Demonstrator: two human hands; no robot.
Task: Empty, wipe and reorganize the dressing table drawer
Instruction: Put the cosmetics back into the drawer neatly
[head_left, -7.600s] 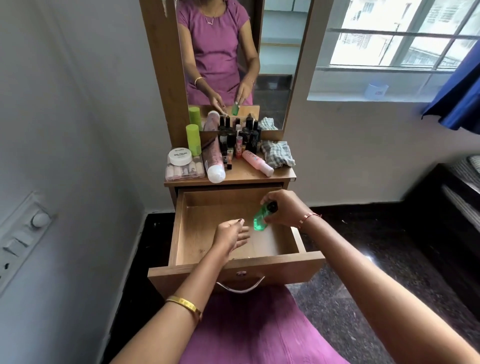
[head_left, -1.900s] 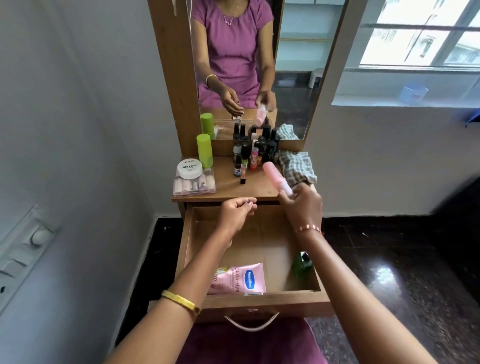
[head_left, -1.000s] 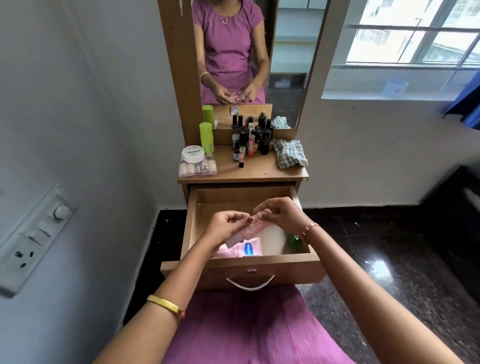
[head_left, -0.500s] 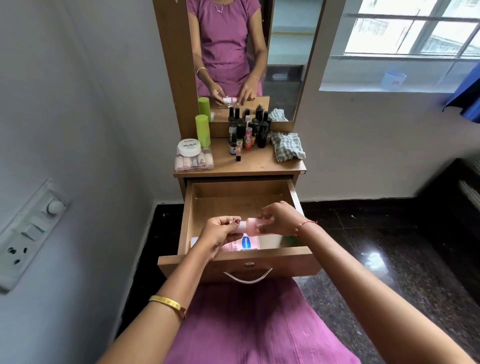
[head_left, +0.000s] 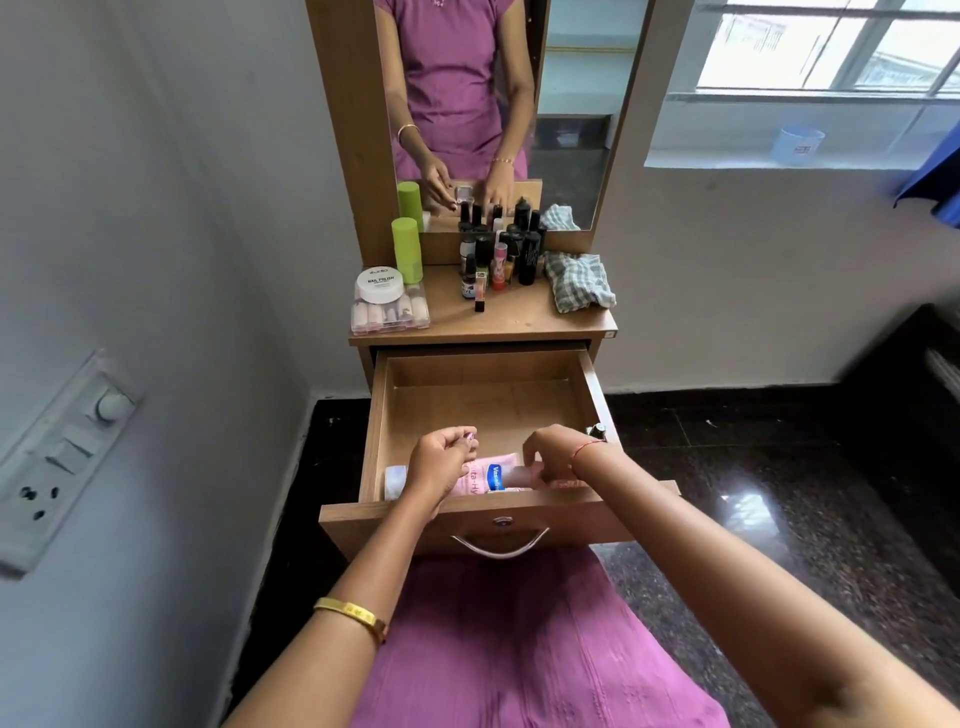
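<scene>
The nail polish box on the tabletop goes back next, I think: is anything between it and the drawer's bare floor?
Nothing visible does. The nail polish box sits at the tabletop's left front, and the drawer is open with its rear floor bare.

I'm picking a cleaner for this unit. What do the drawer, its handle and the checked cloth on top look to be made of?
Drawer: likely laminated board, matte, with a printed-looking, even wood grain.
Handle: apparently polished metal, silvery with bright highlights.
Checked cloth: soft woven fabric, probably cotton, crumpled into folds.
</scene>
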